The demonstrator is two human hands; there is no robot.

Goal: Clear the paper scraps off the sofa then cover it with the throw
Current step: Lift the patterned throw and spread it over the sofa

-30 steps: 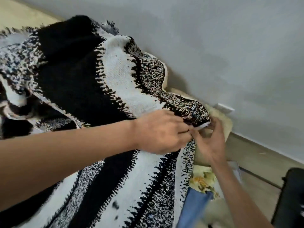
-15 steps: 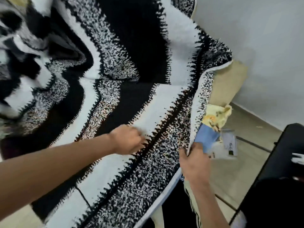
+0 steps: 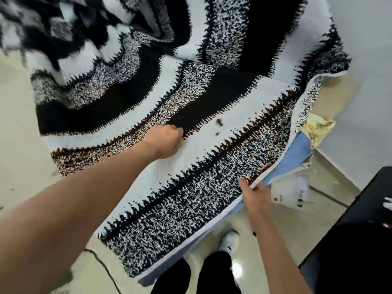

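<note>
Draping over the sofa (image 3: 333,94), a black-and-white striped throw (image 3: 212,145) hides nearly all of it; only a beige corner shows at the right. 2 bare hands work it. The left hand (image 3: 164,141) curls its fingers into the middle stripes, apparently anchoring the fabric. The right hand (image 3: 255,194) pinches the near edge, probably to tug it straight. Blue cloth (image 3: 297,153) lies beneath that edge.
</note>
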